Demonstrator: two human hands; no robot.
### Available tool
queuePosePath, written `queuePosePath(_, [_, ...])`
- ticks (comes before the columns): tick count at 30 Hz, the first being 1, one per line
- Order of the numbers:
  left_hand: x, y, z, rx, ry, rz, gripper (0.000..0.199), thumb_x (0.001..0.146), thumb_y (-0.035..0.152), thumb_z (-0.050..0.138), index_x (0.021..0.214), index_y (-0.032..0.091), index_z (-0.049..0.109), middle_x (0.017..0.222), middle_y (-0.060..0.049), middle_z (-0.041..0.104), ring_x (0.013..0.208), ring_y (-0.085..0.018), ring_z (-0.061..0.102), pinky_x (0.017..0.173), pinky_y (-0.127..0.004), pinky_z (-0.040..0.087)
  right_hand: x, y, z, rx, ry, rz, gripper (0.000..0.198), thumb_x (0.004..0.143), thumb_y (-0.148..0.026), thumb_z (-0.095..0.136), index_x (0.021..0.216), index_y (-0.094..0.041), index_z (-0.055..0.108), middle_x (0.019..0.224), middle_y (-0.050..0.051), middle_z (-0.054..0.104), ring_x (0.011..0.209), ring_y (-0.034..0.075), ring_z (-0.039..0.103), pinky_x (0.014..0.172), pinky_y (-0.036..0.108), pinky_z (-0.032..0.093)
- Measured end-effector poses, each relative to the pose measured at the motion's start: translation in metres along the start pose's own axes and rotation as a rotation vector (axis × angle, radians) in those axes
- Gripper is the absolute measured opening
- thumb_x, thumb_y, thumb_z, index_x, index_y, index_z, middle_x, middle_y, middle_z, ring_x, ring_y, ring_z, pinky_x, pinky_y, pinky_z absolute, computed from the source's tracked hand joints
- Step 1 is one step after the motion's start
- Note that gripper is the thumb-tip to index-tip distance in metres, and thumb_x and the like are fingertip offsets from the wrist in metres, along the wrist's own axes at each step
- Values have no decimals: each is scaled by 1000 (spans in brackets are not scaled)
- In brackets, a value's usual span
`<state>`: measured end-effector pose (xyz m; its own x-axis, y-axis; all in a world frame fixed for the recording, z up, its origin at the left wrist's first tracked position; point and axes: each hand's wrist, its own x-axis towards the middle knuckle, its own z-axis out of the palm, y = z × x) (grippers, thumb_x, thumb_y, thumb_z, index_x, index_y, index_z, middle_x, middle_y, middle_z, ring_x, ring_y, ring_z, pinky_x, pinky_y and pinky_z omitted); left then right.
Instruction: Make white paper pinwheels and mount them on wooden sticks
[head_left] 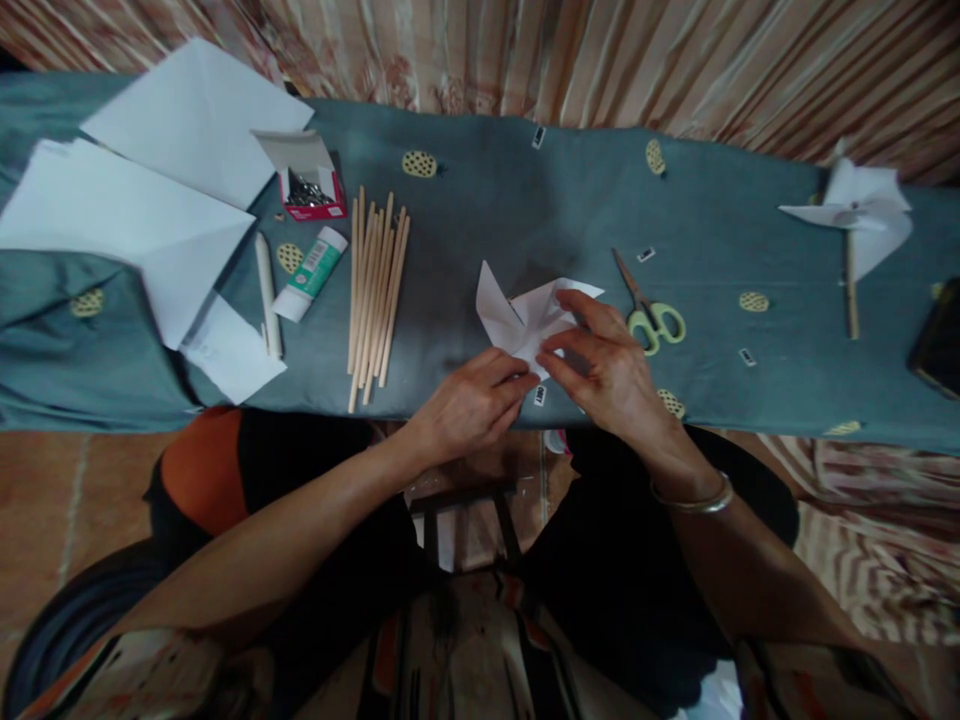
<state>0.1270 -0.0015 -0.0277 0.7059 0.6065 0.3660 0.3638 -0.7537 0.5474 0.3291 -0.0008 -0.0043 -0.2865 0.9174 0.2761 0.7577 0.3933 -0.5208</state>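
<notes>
A white paper pinwheel (pixel 531 318), its corners folded inward and off any stick, lies between my hands near the front edge of the table. With fingers closed, my left hand (pixel 480 400) pinches its near edge. My right hand (pixel 604 365) holds the right side, thumb and fingers bent onto a folded flap. Green-handled scissors (pixel 651 318) rest just right of my right hand. Left of the pinwheel lies a bundle of several wooden sticks (pixel 375 295).
Further left are a glue stick (pixel 311 273), a white pen-like stick (pixel 268 295), an open box of metal pins (pixel 311 190) and white paper sheets (pixel 150 200). A pinwheel on a stick (pixel 855 215) lies at the far right, near a dark object (pixel 939 340). A green cloth (pixel 480 190) covers the table.
</notes>
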Motion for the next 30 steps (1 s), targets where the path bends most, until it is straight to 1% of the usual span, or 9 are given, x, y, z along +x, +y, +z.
queuePosePath(4, [-1, 0, 1, 5, -4, -11, 26, 91, 15, 47, 112, 10, 62, 103, -12, 65, 97, -21, 58, 85, -38, 55, 1, -1, 0, -32, -1, -18, 11, 90, -35, 59, 95, -32, 68, 136, 1, 54, 124, 29, 52, 102, 53, 49])
queuePosePath(9, [-1, 0, 1, 11, 3, -14, 26, 91, 14, 47, 112, 10, 62, 104, -12, 65, 97, -21, 58, 85, -38, 55, 1, -1, -1, -40, -9, -11, 17, 90, -36, 58, 104, -39, 67, 138, -3, 52, 125, 29, 51, 102, 56, 49])
queuePosePath(13, [-1, 0, 1, 3, 7, -12, 25, 90, 14, 48, 110, 9, 63, 103, -12, 65, 97, -21, 59, 85, -37, 55, 0, -1, 0, -24, -29, -6, 19, 91, -36, 57, 106, -35, 68, 142, 0, 49, 128, 32, 48, 104, 57, 46])
queuePosePath(18, [0, 0, 2, 12, 10, -8, 26, 90, 13, 48, 110, 8, 63, 102, -13, 65, 96, -21, 59, 85, -37, 55, 0, -2, 0, -28, -19, 7, 11, 88, -33, 61, 95, -31, 69, 140, 1, 51, 127, 31, 50, 104, 54, 46])
queuePosePath(20, [0, 1, 2, 19, 2, -14, 26, 90, 13, 48, 110, 10, 63, 102, -12, 65, 96, -21, 59, 85, -38, 55, 1, -2, 0, -34, -14, 9, 10, 88, -33, 62, 93, -30, 69, 139, 1, 51, 126, 30, 50, 103, 53, 46])
queuePosePath(22, [0, 1, 2, 23, -9, -22, 25, 90, 14, 48, 111, 12, 63, 104, -12, 65, 98, -21, 59, 85, -39, 55, 1, -2, 1, -30, -21, 13, 11, 88, -33, 61, 95, -30, 69, 140, 1, 51, 127, 30, 50, 104, 52, 45])
queuePosePath(26, [-1, 1, 1, 15, -2, -24, 25, 91, 14, 47, 111, 11, 63, 104, -12, 65, 97, -21, 59, 84, -39, 55, 0, -1, 1, 1, -44, 33, 16, 89, -36, 59, 100, -31, 69, 142, 0, 49, 130, 31, 47, 107, 53, 42])
queuePosePath(30, [-1, 1, 2, 12, -7, -35, 26, 91, 14, 47, 111, 13, 62, 105, -11, 65, 98, -21, 59, 85, -39, 55, -1, 0, 3, 18, -52, 37, 22, 90, -38, 57, 108, -33, 68, 145, -2, 47, 132, 32, 44, 109, 53, 40])
